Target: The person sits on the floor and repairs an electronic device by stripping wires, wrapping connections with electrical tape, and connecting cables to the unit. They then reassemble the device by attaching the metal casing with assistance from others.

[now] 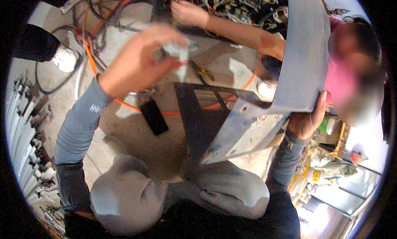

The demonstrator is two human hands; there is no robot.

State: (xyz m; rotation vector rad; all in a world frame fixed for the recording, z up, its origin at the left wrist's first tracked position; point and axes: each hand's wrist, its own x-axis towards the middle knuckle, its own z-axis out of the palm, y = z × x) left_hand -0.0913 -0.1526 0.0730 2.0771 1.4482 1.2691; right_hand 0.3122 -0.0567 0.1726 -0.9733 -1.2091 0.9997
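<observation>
My left hand (pixel 140 59), blurred by motion, is raised over the floor with its fingers closed on a small pale piece (pixel 178 51) that has a red spot; its kind is unclear. At the right, my right hand (pixel 310 120) grips the lower edge of a bent grey sheet-metal cover (pixel 304 48), held up and tilted in front of me. The cover's lower flap (pixel 248 133) carries a worn, stained label and slants down over my knees. Behind it a dark panel with slots (pixel 192 115) is partly hidden.
A co-worker's arm (pixel 244 36) reaches behind the cover to a machine full of wiring (pixel 237 7). On the floor are pliers (pixel 202 70), a dark phone-like slab (pixel 154 116) and an orange hose (pixel 128 106). Grey profiles (pixel 25 127) stand at the left; another person's shoe (pixel 65 59) is nearby.
</observation>
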